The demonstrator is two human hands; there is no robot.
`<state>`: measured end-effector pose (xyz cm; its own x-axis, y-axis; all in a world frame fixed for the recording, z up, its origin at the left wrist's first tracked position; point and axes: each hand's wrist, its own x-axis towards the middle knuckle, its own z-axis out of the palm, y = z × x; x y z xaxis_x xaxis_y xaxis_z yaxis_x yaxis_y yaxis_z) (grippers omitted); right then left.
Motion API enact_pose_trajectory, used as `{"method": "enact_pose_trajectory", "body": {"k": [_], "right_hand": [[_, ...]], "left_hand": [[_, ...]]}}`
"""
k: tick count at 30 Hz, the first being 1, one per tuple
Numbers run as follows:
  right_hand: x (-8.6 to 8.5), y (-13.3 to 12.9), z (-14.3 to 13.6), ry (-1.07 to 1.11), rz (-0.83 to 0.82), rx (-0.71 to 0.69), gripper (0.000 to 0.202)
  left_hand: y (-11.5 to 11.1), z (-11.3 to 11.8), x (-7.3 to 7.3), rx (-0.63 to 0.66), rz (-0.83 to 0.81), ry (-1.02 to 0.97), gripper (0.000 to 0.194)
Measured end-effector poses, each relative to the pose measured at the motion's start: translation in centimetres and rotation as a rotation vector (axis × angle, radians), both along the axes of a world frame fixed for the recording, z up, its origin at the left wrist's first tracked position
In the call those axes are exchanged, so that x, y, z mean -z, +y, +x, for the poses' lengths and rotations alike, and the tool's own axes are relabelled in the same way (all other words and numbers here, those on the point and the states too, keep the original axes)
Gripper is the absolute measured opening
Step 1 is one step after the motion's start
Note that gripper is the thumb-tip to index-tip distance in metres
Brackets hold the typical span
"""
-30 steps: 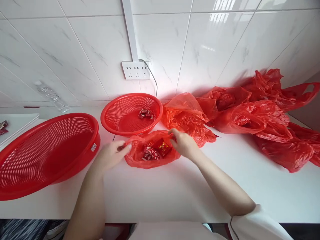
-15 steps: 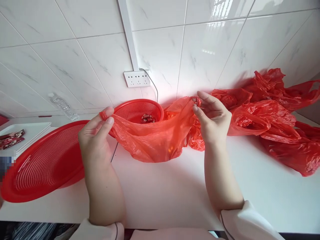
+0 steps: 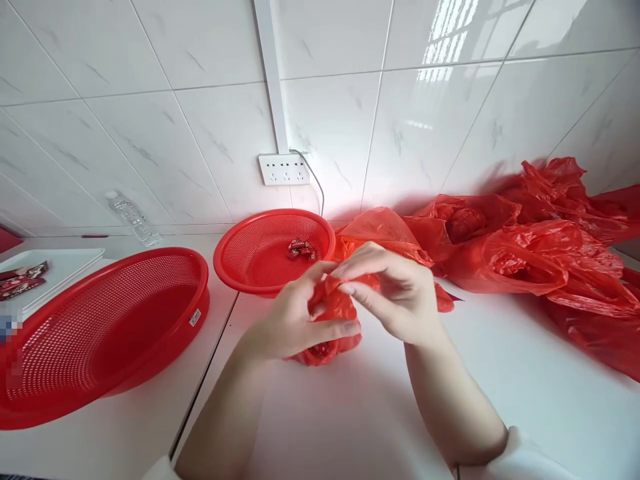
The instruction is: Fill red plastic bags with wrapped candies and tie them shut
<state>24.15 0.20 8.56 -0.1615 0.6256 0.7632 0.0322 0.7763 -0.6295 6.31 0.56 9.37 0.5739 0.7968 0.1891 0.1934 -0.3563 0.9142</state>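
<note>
A thin red plastic bag (image 3: 333,333) is bunched up between my hands, just above the white table. My left hand (image 3: 300,320) wraps round the bag from the left, its thumb lying across the front. From the right, my right hand (image 3: 395,293) pinches the top of the bag between thumb and fingers. Part of the bag is hidden by my fingers. Close behind stands a small round red basket (image 3: 250,283) with a few wrapped packets (image 3: 301,250) inside.
A large red basket (image 3: 135,333) sits at the left, beside a white tray (image 3: 75,263) with packets. A clear plastic bottle (image 3: 133,217) lies by the wall. More red plastic bags (image 3: 525,247) are heaped at the right. A power socket (image 3: 284,169) is on the tiled wall.
My hands have come together, and the bag that hung stretched between them is now gathered into a bunch. The left hand moved right. The view has shifted slightly.
</note>
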Motion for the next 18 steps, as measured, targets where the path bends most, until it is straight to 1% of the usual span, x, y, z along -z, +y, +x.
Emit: {"method": "enact_pose_trajectory", "body": {"k": [1,2,3,5,7,8,10,12,14,16,18], "right_hand": [[-0.1,0.0,-0.1,-0.061,0.014,-0.044,0.011],[-0.1,0.0,0.0,-0.112,0.009,-0.067,0.013],[-0.2,0.1,0.1,-0.148,-0.018,-0.076,0.016],[-0.3,0.4,0.5,-0.189,-0.135,-0.079,0.024],[-0.3,0.8,1.1,-0.241,-0.244,-0.112,0.028],[-0.3,1.0,1.4,-0.269,-0.269,-0.139,0.028],[-0.1,1.2,1.8,-0.307,-0.272,-0.169,0.025],[0.1,1.4,2.0,-0.3,-0.247,-0.143,0.02],[0.2,1.5,2.1,-0.279,-0.23,-0.074,0.016],[0.2,1.5,2.4,-0.267,-0.211,0.011,0.015],[0.1,1.3,3.0,-0.27,-0.192,0.087,0.014]], "left_hand": [[-0.1,0.5,0.1,0.026,0.007,0.012,0.033],[-0.2,0.8,0.3,0.035,0.007,0.014,0.025],[-0.2,1.0,0.4,0.027,-0.003,0.005,0.024],[-0.1,1.1,0.5,-0.035,-0.066,-0.03,0.03],[0.1,0.7,0.6,-0.107,-0.151,-0.051,0.035],[0.3,0.5,0.7,-0.126,-0.187,-0.051,0.037],[0.6,0.0,0.8,-0.116,-0.238,-0.038,0.041],[0.9,-0.5,0.9,-0.077,-0.298,-0.013,0.041],[1.3,-0.8,1.1,-0.074,-0.377,-0.02,0.043],[1.8,-0.9,1.3,-0.116,-0.443,-0.058,0.047],[2.3,-1.0,1.5,-0.169,-0.464,-0.102,0.049]]}}
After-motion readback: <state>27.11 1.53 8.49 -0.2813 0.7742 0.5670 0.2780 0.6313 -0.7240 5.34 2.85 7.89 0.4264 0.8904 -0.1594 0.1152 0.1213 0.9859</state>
